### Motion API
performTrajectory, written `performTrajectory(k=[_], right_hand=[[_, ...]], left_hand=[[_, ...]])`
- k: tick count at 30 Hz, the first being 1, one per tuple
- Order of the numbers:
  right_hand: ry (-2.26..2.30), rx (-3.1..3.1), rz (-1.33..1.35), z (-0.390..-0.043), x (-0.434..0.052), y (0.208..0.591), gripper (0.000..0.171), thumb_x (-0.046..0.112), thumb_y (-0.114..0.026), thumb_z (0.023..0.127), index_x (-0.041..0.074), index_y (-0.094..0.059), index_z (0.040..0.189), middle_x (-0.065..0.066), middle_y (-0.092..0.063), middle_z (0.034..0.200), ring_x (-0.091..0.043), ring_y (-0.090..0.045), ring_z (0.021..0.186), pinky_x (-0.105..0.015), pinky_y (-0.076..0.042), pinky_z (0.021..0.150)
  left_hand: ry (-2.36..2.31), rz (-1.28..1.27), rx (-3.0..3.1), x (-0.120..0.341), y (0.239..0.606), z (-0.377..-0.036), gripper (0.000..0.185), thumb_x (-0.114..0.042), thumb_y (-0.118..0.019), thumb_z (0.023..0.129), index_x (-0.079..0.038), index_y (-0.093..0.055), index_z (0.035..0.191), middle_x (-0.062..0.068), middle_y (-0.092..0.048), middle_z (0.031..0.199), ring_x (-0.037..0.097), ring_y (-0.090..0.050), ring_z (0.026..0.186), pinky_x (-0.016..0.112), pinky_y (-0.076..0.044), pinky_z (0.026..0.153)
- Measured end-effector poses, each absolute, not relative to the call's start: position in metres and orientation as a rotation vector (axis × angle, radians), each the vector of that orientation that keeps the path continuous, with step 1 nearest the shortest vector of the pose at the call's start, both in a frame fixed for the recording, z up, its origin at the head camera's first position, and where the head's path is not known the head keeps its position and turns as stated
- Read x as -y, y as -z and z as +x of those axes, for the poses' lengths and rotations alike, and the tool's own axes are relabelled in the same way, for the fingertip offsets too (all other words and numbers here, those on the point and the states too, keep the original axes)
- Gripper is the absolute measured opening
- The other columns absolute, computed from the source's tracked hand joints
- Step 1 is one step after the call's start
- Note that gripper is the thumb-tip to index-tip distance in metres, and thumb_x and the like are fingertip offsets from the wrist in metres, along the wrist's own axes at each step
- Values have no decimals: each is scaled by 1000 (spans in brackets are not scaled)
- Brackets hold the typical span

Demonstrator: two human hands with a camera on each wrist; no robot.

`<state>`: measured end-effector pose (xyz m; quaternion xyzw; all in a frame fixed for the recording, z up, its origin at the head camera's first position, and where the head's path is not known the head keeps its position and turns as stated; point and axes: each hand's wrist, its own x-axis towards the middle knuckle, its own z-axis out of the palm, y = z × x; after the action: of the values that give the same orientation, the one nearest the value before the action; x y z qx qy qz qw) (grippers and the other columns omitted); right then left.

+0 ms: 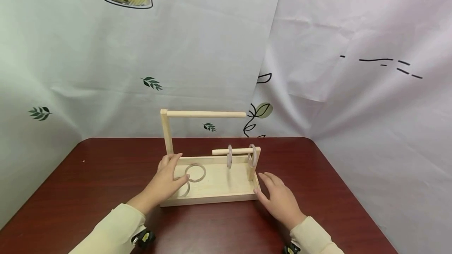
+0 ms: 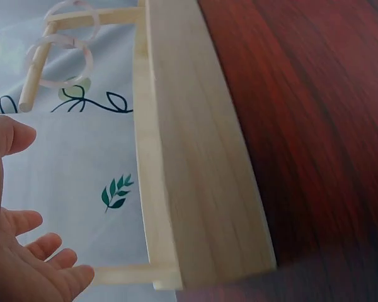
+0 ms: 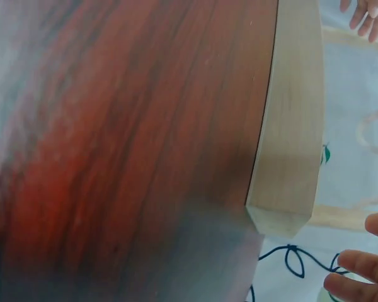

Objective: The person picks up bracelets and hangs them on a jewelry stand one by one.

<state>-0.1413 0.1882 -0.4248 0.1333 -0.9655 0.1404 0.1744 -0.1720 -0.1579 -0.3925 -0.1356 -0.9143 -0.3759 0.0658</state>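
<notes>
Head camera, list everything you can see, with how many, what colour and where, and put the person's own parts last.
Wooden tray: one, pale wood, middle of the table.
Tall post with bar: one, pale wood, tray's far left corner.
Short post with peg: one, pale wood, tray's right end.
Rings on peg: two, pale pinkish, hanging on the short peg.
Rings in tray: two, pale, lying at the tray's left end.
Table: one, dark red-brown.
Backdrop cloth: white, leaf prints, behind the table.
Left hand: over the tray's left end, on the rings.
Right hand: open, at the tray's right end.
</notes>
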Motion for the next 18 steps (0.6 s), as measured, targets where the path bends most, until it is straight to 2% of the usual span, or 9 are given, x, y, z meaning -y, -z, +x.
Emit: performTrajectory(k=[11, 18], right_hand=[[-415, 2696, 508, -138, -173, 424, 51, 36, -69, 87, 8, -61, 128, -15, -58, 129, -31, -55, 119, -50, -49, 87], [-406, 2697, 583, -138, -163, 424, 51, 35, -68, 88, 7, -59, 130, -13, -58, 129, -30, -55, 118, -49, -49, 88]], left_hand=[[865, -402, 2769, 174, 394, -162, 70, -27, -68, 88, 4, -37, 143, 27, -36, 140, 46, -31, 129, 60, -37, 98], [767, -411, 2818, 182, 399, -158, 71, -29, -66, 90, 3, -35, 145, 29, -38, 136, 47, -33, 128, 60, -38, 95]])
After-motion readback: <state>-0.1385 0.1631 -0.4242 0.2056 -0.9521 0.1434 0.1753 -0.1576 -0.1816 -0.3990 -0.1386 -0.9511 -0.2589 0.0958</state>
